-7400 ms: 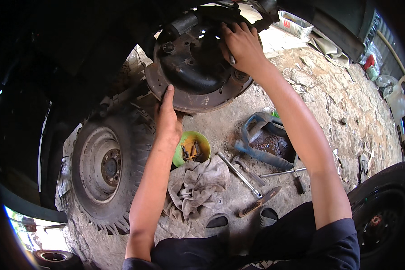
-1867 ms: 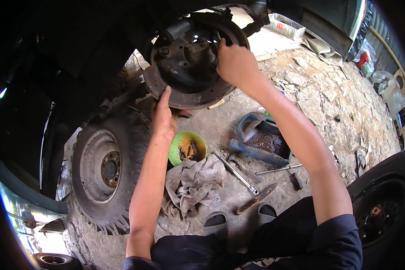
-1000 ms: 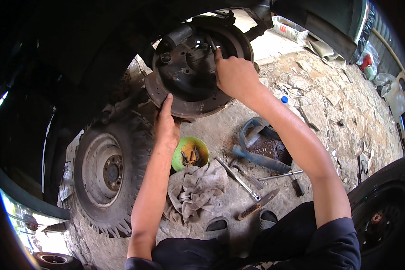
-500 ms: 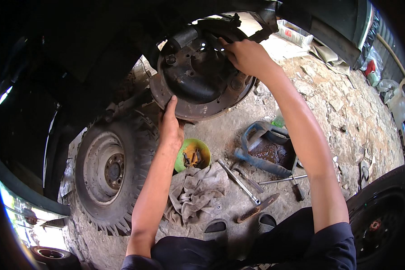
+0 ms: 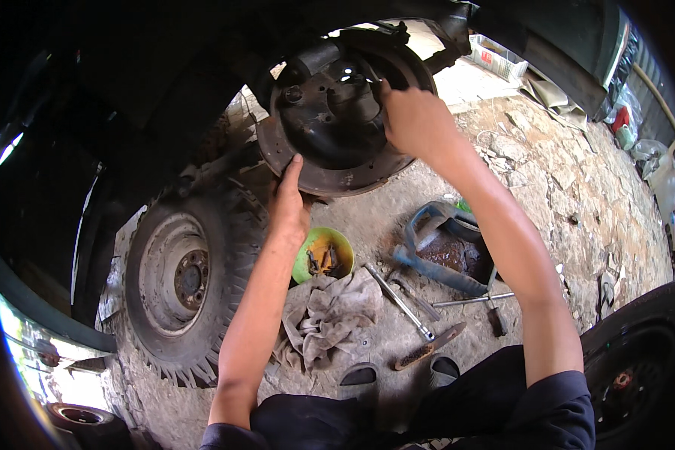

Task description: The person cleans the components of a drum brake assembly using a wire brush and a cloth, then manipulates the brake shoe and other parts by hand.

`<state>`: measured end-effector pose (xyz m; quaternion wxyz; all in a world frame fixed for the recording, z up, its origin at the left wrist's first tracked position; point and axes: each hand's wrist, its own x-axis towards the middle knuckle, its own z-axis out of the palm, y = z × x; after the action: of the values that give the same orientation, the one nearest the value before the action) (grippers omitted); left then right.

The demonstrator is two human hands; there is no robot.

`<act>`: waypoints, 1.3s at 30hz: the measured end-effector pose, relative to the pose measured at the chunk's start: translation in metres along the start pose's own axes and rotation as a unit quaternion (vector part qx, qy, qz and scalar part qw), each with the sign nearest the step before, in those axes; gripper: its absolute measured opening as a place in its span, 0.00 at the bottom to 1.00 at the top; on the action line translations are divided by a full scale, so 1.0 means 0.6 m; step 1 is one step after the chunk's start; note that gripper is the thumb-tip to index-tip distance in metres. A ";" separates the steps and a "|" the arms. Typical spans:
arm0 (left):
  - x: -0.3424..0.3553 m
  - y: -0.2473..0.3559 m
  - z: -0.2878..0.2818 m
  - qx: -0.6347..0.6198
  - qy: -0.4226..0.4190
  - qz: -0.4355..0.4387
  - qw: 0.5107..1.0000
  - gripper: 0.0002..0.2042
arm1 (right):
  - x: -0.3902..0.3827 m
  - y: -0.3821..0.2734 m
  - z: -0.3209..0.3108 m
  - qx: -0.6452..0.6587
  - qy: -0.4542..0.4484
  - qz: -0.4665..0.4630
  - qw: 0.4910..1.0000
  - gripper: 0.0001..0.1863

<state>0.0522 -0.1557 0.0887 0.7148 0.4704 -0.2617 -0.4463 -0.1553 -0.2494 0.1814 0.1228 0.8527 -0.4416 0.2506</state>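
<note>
My left hand (image 5: 289, 206) supports the lower left edge of a round metal plate (image 5: 330, 142), its thumb laid flat on the front of the rim and its fingers bent behind, largely hidden by the metal. The plate, dark and tilted, is at the upper middle of the view, beneath a shadowed vehicle body and raised above the stony floor (image 5: 570, 187). My right hand (image 5: 421, 127) is at the plate's right side, its back turned to the viewer and its fingers curled inward, the foremost reaching toward the plate's dark inner face; whether it grips anything I cannot tell.

Below the plate, a green bowl (image 5: 300, 264) contains small dark metal pieces (image 5: 325, 264). A crumpled grey rag (image 5: 330, 319) lies just in front of the bowl, and to its right are a long metal bar (image 5: 399, 301), a hooked tool (image 5: 424, 302) and a brush (image 5: 429, 347). A cut-open blue container (image 5: 439, 271), with dark brown matter inside, lies beneath my right forearm; a tool with a black handle (image 5: 498, 322) is near it. A large wheel (image 5: 180, 277) stands at left, beside my left forearm; a second wheel (image 5: 634, 367) occupies the lower right.
</note>
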 end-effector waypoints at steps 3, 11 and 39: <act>-0.016 0.010 0.014 -0.012 0.007 0.004 1.000 0.23 | -0.034 -0.034 -0.023 0.009 -0.033 0.014 0.999 0.23; -0.006 0.005 0.005 -0.028 -0.022 -0.022 0.999 0.23 | -0.002 0.006 -0.027 0.023 -0.020 0.023 0.999 0.16; -0.012 -0.034 0.002 0.021 -0.042 0.001 0.999 0.24 | -0.085 -0.006 -0.040 -0.031 -0.051 -0.004 0.998 0.24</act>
<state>0.0398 -0.1531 0.0710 0.6938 0.4659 -0.3008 -0.4595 -0.1848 -0.2017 0.1745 0.1274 0.8621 -0.4509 0.1930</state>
